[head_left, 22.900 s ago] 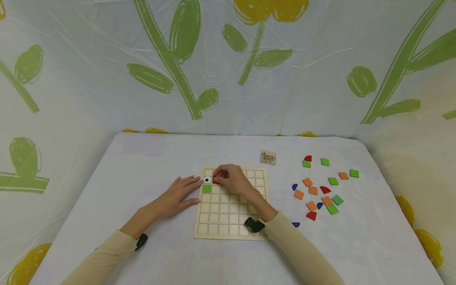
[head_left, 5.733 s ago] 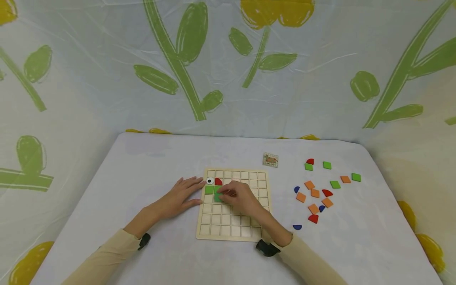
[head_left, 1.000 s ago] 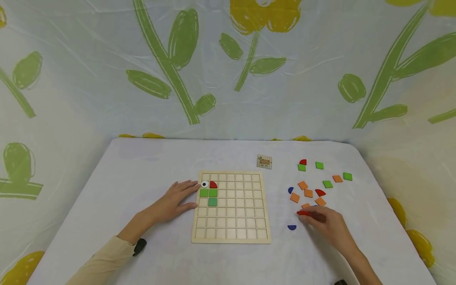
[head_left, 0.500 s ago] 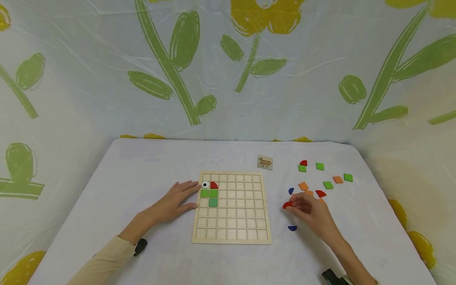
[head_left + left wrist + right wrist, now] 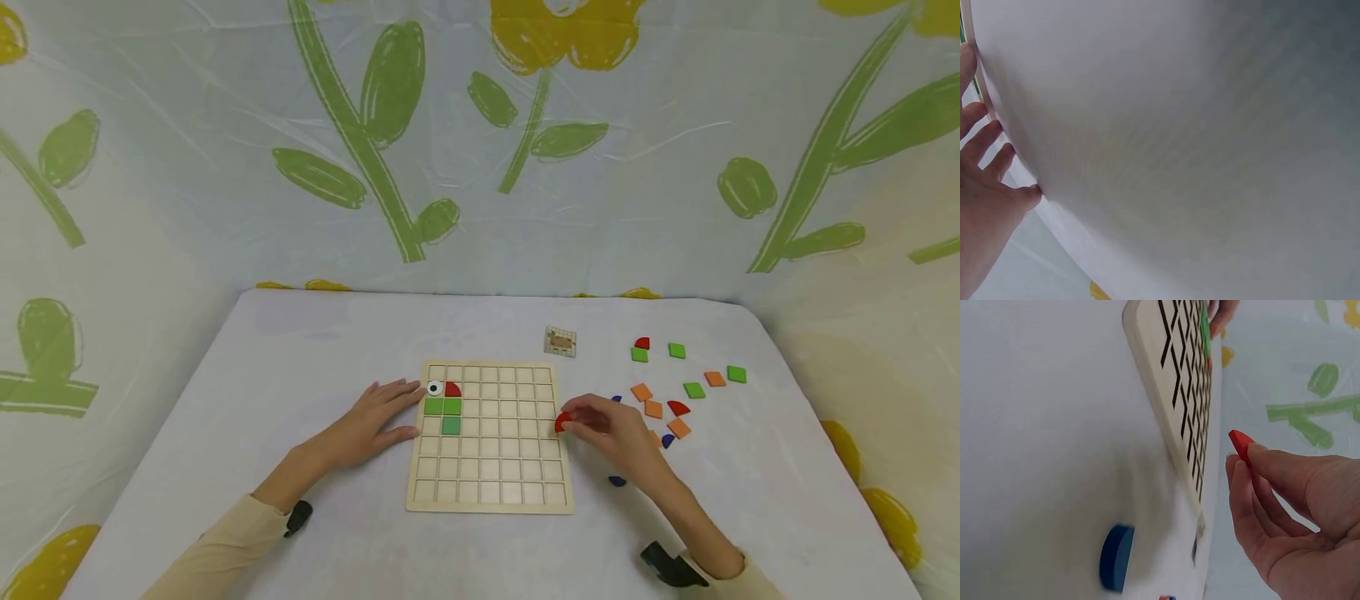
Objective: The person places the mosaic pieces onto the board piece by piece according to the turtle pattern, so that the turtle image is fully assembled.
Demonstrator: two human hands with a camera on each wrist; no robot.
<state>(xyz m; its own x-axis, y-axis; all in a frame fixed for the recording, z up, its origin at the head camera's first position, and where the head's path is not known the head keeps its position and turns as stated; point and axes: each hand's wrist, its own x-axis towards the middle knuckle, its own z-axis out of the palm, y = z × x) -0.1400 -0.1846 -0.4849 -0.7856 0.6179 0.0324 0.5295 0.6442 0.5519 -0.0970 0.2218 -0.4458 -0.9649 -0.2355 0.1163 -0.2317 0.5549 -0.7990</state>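
My right hand (image 5: 618,433) pinches a red quarter-circle tile (image 5: 562,422) between thumb and fingers, at the right edge of the wooden grid board (image 5: 487,507). In the right wrist view that red tile (image 5: 1242,444) is raised off the table. My left hand (image 5: 375,422) lies flat with its fingers spread, fingertips at the board's left edge. On the board's upper left sit a white eye tile (image 5: 434,388), a red quarter-circle (image 5: 452,389) beside it, two light green squares (image 5: 442,407) below, and a darker green square (image 5: 451,426) under the right one.
A small picture card (image 5: 561,341) lies behind the board. Loose pieces are scattered to the right: several orange squares (image 5: 653,409), several green squares (image 5: 694,390), red quarter-circles (image 5: 678,408) and blue half-circles (image 5: 668,441). One blue half-circle (image 5: 1116,557) lies near the board's right edge.
My right hand has picked up the red quarter-circle from the loose pieces and carried it left to the board's edge. Earlier, it set the darker green square on the board. My left hand stays put.
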